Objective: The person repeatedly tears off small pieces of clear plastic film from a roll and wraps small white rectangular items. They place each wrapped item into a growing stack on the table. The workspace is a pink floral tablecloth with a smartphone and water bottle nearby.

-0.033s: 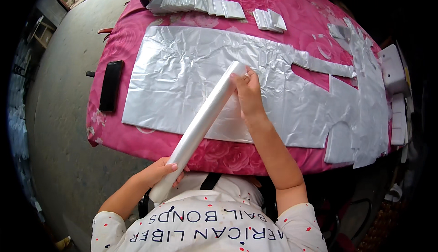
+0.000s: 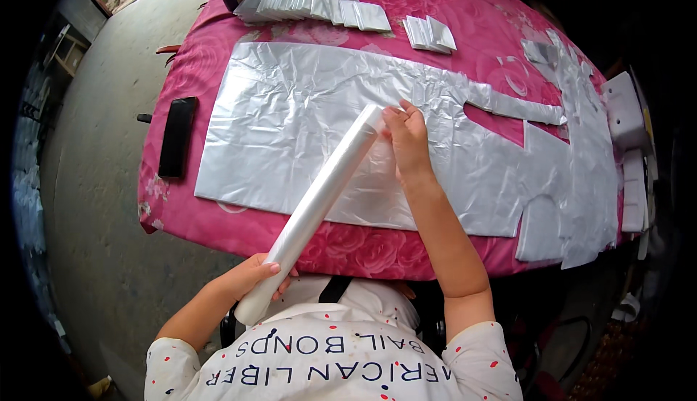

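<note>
A long, whitish roll of plastic film (image 2: pixel 319 198) slants from my lap up over the table. My left hand (image 2: pixel 258 276) is wrapped round its lower end, thumb on top. At the upper end my right hand (image 2: pixel 410 136) has its thumb and fingers bent together at the film's edge; exactly what they pinch is partly hidden. Beneath the roll, a large silvery plastic bag (image 2: pixel 283 103) lies flat and creased, its right side cut into handle-like strips.
A pink flowered tablecloth (image 2: pixel 377 252) covers the table. At left lies a black phone (image 2: pixel 177 137). Folded plastic packets (image 2: pixel 312 5) line the far side, with a smaller group (image 2: pixel 430 33) beside them. White boxes (image 2: pixel 626 114) stand at the right edge.
My right hand has shifted slightly right, away from the roll's middle, its fingers now at the edge of the upper end. The roll's top has dipped a little; my left hand stays put.
</note>
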Demonstrator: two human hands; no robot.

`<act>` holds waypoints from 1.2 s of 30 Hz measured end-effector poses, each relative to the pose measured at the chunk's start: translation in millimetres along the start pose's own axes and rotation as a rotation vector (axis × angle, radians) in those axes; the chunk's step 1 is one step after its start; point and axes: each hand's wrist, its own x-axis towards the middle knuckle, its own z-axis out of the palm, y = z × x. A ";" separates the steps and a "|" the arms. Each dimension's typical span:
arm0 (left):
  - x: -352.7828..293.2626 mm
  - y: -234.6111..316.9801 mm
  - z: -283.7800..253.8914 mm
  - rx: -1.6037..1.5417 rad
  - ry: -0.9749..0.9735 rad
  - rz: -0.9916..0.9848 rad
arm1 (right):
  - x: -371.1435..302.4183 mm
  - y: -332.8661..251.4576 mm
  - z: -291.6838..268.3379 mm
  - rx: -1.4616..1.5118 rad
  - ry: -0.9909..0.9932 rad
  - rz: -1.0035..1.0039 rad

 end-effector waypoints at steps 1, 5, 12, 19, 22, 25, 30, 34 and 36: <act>-2.7 -3.9 -4.3 -0.016 -0.011 -0.019 | 14.7 -4.3 -13.7 -0.140 0.049 -0.054; -10.7 -19.9 -18.7 0.001 -0.021 -0.022 | 20.4 -31.0 -26.5 -0.378 -0.262 0.115; -11.5 -19.7 -19.8 0.008 -0.007 -0.022 | 17.8 -29.1 -17.5 -0.488 -0.536 0.346; -13.1 -19.8 -16.5 0.042 0.020 -0.057 | 13.3 -29.7 -18.1 -0.496 -0.645 0.290; -14.6 -17.8 -13.0 0.052 0.006 -0.015 | 12.1 -27.7 -19.9 -0.556 -0.488 0.232; -18.7 -18.2 -15.8 0.085 0.041 -0.103 | 40.7 -29.0 -51.7 -0.593 -0.289 0.058; -36.3 -20.7 -27.8 0.318 0.016 -0.177 | 101.8 -51.0 -143.6 -0.945 0.136 -0.189; -47.0 -23.8 -42.0 0.750 -0.035 -0.148 | 125.0 -75.9 -203.0 -1.091 0.264 -0.309; -44.9 0.3 -27.0 0.889 -0.017 -0.153 | 125.2 -80.9 -205.5 -1.070 0.245 -0.311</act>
